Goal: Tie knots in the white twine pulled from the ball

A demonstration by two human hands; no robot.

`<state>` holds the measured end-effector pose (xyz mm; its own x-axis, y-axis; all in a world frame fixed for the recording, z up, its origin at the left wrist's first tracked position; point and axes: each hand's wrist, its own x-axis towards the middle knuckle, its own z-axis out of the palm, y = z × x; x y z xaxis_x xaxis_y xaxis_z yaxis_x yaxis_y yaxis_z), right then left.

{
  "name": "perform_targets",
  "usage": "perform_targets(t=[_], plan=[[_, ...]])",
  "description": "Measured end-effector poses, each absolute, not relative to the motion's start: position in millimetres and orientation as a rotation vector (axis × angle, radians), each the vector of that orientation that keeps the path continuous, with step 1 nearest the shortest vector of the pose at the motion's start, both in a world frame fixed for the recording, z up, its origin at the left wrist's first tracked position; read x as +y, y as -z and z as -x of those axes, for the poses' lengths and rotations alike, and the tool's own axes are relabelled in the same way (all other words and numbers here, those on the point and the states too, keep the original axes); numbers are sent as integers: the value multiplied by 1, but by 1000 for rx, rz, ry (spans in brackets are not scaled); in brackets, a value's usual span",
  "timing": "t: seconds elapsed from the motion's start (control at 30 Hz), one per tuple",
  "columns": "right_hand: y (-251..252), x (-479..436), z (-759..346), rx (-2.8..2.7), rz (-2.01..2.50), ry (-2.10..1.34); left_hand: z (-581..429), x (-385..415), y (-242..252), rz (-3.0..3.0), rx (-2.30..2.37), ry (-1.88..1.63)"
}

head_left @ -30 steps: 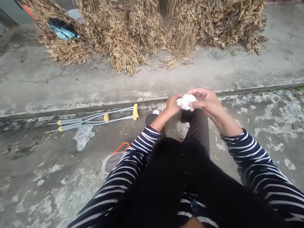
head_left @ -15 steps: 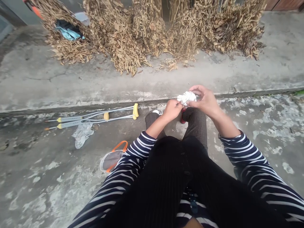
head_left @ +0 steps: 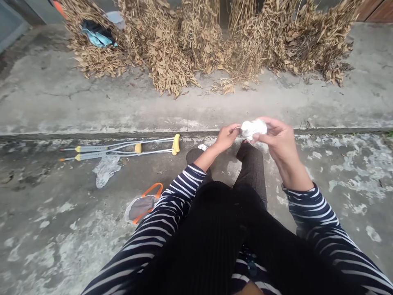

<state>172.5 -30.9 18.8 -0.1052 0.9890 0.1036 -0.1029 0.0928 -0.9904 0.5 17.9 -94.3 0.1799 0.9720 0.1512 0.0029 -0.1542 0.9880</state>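
A crumpled white bundle point(head_left: 254, 128) is in front of my legs, its exact kind unclear. My right hand point(head_left: 281, 137) grips it from the right, thumb below and fingers above. Close by on the left, my left hand point(head_left: 227, 137) is pinched on what looks like a thin strand running to the bundle. The fingertips of that hand are small and partly hidden. Dark trousers point(head_left: 253, 170) and part of a white shoe point(head_left: 202, 147) show beneath my hands.
Dry leafy stalks point(head_left: 172, 53) lie along the raised concrete ledge point(head_left: 147, 112), with a dark and light-blue cloth point(head_left: 98, 36) on them. To the left on the ground are crutches point(head_left: 123, 149), a clear plastic bag point(head_left: 106, 169) and a grey bag with orange handles point(head_left: 139, 207).
The white bundle and my right hand have moved slightly to the right and turned. My left hand has shifted a little, with a wider gap to the right hand. The view has shifted slightly.
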Motion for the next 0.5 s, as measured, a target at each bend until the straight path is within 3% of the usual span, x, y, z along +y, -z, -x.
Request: perform_targets(t=[0.27, 0.5], plan=[[-45, 52, -246, -1034, 1023, -936, 24, -25, 138, -1395, 839, -725], [-100, 88, -313, -929, 1017, -567, 110, 12, 157, -1611, 1209, -531]])
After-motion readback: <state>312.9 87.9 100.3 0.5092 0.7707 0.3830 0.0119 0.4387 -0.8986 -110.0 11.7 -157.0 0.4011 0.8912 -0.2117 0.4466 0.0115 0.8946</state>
